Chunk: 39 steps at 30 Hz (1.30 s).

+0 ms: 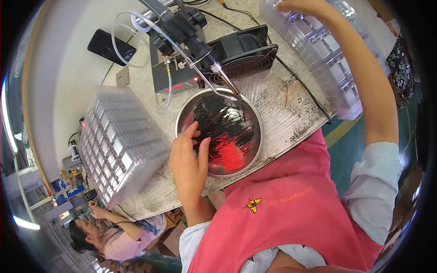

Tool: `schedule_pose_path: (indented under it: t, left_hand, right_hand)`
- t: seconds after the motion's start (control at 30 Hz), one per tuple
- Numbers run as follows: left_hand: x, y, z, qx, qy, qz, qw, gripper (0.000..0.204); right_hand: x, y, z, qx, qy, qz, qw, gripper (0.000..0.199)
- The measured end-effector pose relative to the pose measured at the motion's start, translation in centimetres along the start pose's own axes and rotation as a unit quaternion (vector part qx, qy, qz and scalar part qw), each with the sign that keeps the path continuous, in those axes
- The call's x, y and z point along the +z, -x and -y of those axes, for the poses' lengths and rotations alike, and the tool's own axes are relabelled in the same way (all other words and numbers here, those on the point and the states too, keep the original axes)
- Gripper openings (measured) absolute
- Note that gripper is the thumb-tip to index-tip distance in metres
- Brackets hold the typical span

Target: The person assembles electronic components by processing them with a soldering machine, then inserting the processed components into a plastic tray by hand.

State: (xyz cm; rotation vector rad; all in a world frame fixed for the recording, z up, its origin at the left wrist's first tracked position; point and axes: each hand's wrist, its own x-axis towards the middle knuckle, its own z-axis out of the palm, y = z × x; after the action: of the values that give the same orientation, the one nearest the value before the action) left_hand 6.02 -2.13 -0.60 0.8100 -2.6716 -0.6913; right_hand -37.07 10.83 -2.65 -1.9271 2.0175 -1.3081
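My left hand (187, 160) rests over the left side of a round metal bowl (261, 132), thumb and fingers apart, fingertips at the wires inside. Thin black wires (218, 119) and a bundle of red wires (230, 158) fill that bowl. At the top edge, my right hand (302, 6) reaches to the far end of a stack of clear plastic trays (314, 54) holding white square parts. Its fingers are drawn together at a white part there; the frame edge cuts them off, and whatever they hold is unclear. A soldering tip (230, 84) on a stand points down over the bowl's far rim.
Another stack of clear trays (123, 136) with white parts stands at the left. Behind the bowl sit a black box with a fan (246, 57) and a dark phone (111, 47). A black cable (300, 82) crosses the table. A co-worker (118, 232) sits at lower left.
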Motion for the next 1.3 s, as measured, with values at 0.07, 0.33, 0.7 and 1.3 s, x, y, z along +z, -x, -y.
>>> schedule_pose_path:
  t: [0.07, 0.33, 0.7, 1.3]
  left_hand:
    - [-0.2, 0.1, 0.5, 0.008, -0.015, 0.023, 1.000, 0.029]
    - [0.5, -0.4, -0.4, 0.096, -0.052, 0.115, 0.987, 0.019]
    - [1.2, -0.6, -0.9, 0.121, -0.127, 0.130, 0.976, 0.026]
    - [2.2, -0.6, -1.0, 0.110, -0.129, 0.061, 0.984, 0.015]
  right_hand:
    - [1.5, -3.6, 3.9, 0.476, 0.208, 0.097, 0.849, 0.036]
    - [1.4, 0.8, 6.9, 0.344, 0.094, -0.166, 0.919, 0.029]
    - [3.6, 9.1, 20.8, 0.232, -0.241, -0.092, 0.938, 0.017]
    - [7.4, 11.1, 21.1, 0.301, -0.323, -0.074, 0.894, 0.021]
